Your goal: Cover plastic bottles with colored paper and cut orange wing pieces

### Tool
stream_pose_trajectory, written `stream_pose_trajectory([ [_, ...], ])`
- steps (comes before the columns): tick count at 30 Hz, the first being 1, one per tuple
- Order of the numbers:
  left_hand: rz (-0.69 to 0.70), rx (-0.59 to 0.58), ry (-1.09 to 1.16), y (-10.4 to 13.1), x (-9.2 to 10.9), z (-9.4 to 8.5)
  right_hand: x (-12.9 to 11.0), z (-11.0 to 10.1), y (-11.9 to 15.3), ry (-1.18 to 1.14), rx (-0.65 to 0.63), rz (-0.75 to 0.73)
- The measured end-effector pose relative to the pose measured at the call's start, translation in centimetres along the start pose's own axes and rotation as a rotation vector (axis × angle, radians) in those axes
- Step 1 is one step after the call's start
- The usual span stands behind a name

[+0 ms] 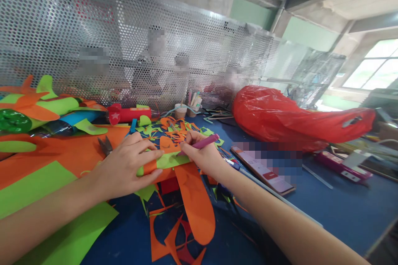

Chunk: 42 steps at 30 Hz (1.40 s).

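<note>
A: Item one, our right hand?
B: Our right hand (199,154), at the right end of the paper body (169,160): fingers curled in a pinch around a purple marker (207,141), its tip at the green surface. Whether the tip presses there, we cannot tell.

A: Item two, our left hand?
B: Our left hand (122,167), at the left end of the paper body: part-spread, fingertips on its far side, thumb on its near side, grasping it. This hand is the nearer of the two, being in plain contact.

A: The paper body itself, how does it lie?
B: Between our hands, long axis running left to right, the right end slightly farther from us. One orange wing (197,207) extends from it toward us.

A: Close surroundings?
B: Orange and green scraps (177,132) just beyond the paper body; orange offcuts (158,240) on its near side; metal cutters (105,145) to its left, past our left fingers.

A: Outer entries?
B: Left of the paper body, one green sheet (40,186). Beyond it and leftward, one red roll (132,114). Beyond, two cups, one holding pens (195,101). Right, one phone (264,169); farther right and beyond, one red plastic bag (273,118).
</note>
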<state>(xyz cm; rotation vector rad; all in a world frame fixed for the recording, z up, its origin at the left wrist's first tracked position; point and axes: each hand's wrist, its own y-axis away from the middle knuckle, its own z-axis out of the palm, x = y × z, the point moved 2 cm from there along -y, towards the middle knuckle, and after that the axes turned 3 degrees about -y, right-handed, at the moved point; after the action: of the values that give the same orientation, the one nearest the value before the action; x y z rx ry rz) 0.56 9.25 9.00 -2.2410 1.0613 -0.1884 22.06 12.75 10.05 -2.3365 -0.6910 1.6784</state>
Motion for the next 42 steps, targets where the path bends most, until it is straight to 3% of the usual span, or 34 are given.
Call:
stream_pose_trajectory([
  [20,0.031,0.019,-0.006,-0.04,0.11,-0.11,-0.09,-0.14,-0.12,0.004,-0.011,-0.006],
  [42,-0.029,-0.029,-0.009,-0.04,0.28,-0.27,-0.18,-0.09,0.11,-0.074,-0.059,0.044],
])
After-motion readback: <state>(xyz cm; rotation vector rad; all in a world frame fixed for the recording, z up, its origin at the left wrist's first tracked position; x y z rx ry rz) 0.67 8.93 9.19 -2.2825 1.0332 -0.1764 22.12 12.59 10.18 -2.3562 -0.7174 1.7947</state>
